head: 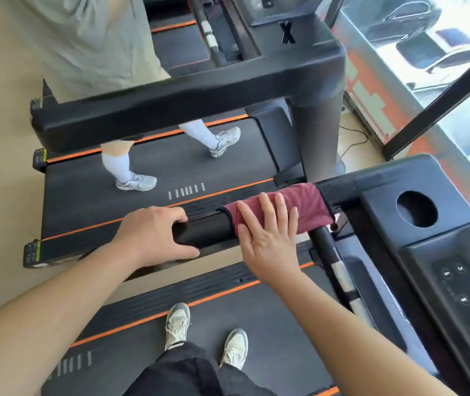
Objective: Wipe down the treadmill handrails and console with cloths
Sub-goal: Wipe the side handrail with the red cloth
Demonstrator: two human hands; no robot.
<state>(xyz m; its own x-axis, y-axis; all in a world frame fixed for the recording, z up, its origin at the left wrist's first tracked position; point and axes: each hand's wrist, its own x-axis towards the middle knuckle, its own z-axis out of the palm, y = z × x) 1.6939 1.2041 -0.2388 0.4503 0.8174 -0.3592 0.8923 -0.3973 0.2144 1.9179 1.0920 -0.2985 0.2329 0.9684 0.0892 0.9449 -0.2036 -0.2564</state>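
**Maroon cloth draped on the treadmill handrail, both hands at work**

A maroon cloth (299,205) lies draped over the black padded handrail (208,231) of the near treadmill, wrapped across the bar where it meets the console housing (416,195) at about 2 o'clock from the frame's centre. The right hand (268,238) rests flat on the cloth's lower-left part, fingers (265,208) spread and extended, palm down; its grip is open, pressing rather than clutching the fabric. The left hand (156,235) sits just beside it toward 9 o'clock, curled over the bare end of the same handrail, thumb below and fingers above, so its grip is closed around the bar. The two hands are near one another but not touching.

Toward 4 o'clock, the console panel (462,290) shows several small round buttons, and a round cup-holder hole (416,208) sits above it. A slimmer black bar with silver sensor sections (342,275) runs down from under the cloth toward 5 o'clock.

Below, at 6 o'clock, the wearer's two grey sneakers (176,324) stand on the dark belt (271,324), edged with orange stripes. On the neighbouring treadmill (171,110) at 11 o'clock, another person (85,38) in white socks and pale sneakers stands on its belt. Windows (428,38) fill the 1 o'clock corner.
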